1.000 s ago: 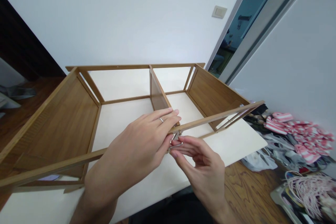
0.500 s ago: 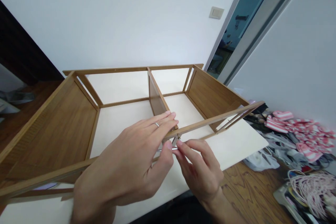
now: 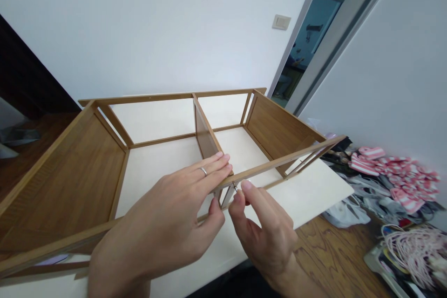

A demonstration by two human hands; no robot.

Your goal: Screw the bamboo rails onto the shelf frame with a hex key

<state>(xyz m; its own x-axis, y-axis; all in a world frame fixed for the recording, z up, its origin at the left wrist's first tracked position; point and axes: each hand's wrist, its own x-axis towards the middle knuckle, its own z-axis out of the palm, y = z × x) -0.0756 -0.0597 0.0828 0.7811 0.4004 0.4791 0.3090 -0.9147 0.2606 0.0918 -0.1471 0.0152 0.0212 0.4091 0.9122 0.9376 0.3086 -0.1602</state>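
A wooden furniture frame (image 3: 204, 123) with side panels and a middle divider lies on a white board. My left hand (image 3: 171, 209), a ring on one finger, grips the frame where the divider meets the near rail (image 3: 279, 164). Its fingers lie over the divider's near end, and the thumb is bent below the rail. Close beside it, my right hand (image 3: 265, 223) is closed in a pinch at the outer face of that rail. A thin metal shaft (image 3: 235, 187), apparently of a hex key, runs from the rail into the fingertips, which hide the rest.
The white board (image 3: 314, 193) extends past the frame at the right. Striped red-and-white cloth (image 3: 401, 172), plastic bags (image 3: 349, 214) and a bin with bundled pale cord (image 3: 415, 251) crowd the floor at right. A white wall with a light switch (image 3: 281, 22) stands behind.
The right hand has turned and shifted its pinch up to the rail. The metal rod that lay crosswise between both thumbs is now mostly hidden. The left thumb has drawn back; the view has shifted slightly.
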